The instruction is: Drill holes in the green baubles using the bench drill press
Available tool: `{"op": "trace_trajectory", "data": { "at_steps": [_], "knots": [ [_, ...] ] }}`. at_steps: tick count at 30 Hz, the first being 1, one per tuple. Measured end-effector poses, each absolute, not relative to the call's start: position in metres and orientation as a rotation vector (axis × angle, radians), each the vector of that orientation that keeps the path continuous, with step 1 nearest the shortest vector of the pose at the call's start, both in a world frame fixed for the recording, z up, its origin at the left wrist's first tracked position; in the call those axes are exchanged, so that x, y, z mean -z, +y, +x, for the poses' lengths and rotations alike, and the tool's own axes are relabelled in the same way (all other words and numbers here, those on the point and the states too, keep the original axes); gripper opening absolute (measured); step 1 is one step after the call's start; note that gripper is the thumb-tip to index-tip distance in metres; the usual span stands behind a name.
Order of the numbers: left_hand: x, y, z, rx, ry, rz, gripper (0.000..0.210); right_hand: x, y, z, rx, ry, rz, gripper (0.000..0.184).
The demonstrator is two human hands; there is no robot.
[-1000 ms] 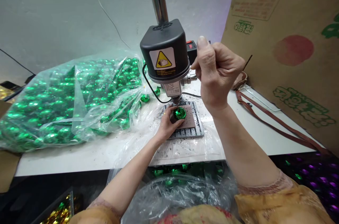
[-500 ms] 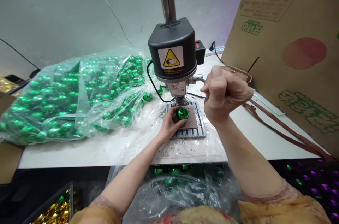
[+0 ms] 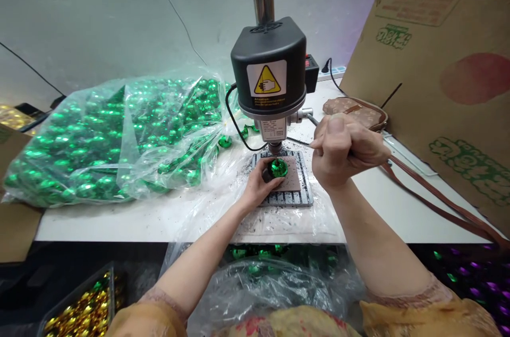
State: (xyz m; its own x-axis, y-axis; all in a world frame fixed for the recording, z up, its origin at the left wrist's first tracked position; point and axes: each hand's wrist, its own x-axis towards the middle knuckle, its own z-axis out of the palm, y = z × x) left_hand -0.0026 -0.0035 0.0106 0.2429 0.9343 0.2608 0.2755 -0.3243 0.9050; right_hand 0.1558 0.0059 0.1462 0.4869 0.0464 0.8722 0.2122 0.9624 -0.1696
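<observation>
Pale grey wall [image 3: 119, 7] behind, white worktop [image 3: 131, 225] in front, dark flecks scattered around the drill [image 3: 269, 68], and both hands are busy! Left hand [image 3: 261, 183] has a green ball [image 3: 280, 169] gripped between thumb and fingers, down on the pinkish pad [image 3: 294, 180] over the slotted base [image 3: 306, 188], directly beneath the chuck [image 3: 274, 148]. Is the bit touching it? From where I stand, can't tell! Right hand [image 3: 346, 148], look, is clenched round the lever [image 3: 313, 120] at the drill's side, thumb on top. Over to the left, a big clear bag [image 3: 127, 124] bulges with green balls, a few loose ones [image 3: 225, 141] near its right end. Across on the right, a brown purse [image 3: 354, 108] lies beside a tall carton [image 3: 418, 87], strap [image 3: 488, 230] trailing along the worktop. Lower left, gold balls [image 3: 79, 310] in a bin [image 3: 112, 294]; lower right, purple glints [image 3: 474, 289].
</observation>
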Motion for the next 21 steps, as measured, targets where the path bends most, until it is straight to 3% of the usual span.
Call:
{"op": "trace_trajectory", "data": {
  "at_steps": [21],
  "knots": [
    [-0.008,-0.004,-0.003,-1.136,1.108,1.806,0.053,-0.127,0.001,0.161,0.163,-1.17,-0.225,0.047]
  ]
}}
